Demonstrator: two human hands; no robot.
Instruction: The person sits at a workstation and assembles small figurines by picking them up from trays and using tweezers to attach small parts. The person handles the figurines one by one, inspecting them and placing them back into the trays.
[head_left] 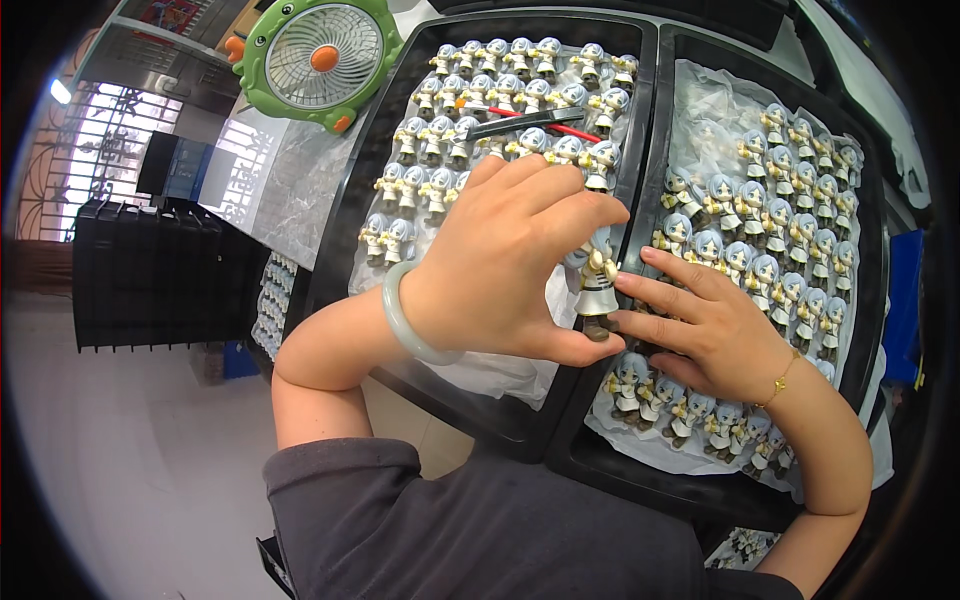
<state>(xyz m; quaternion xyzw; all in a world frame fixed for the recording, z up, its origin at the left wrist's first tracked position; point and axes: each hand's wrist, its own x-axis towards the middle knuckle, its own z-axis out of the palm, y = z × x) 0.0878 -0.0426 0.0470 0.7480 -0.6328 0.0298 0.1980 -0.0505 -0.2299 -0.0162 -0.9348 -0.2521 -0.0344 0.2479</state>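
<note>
A small figurine (597,285) with pale blue-grey hair, a white outfit and dark boots is upright between the thumb and bent fingers of my left hand (510,250), above the rims of two black trays. My right hand (705,325) has its fingers stretched out, their tips at the figurine's side; whether they press on it I cannot tell. Beneath that hand, the right tray (665,90) holds rows of similar figurines (690,415) on crumpled white paper. More figurines (505,90) stand in the left tray (345,215), some hidden by my left hand.
A dark flat tool (525,123) and a thin red stick (560,127) lie across figurines in the left tray. A green animal-shaped fan (320,65) stands behind it. Black crates (155,275) are at the left, and a blue bin (905,305) is at the far right.
</note>
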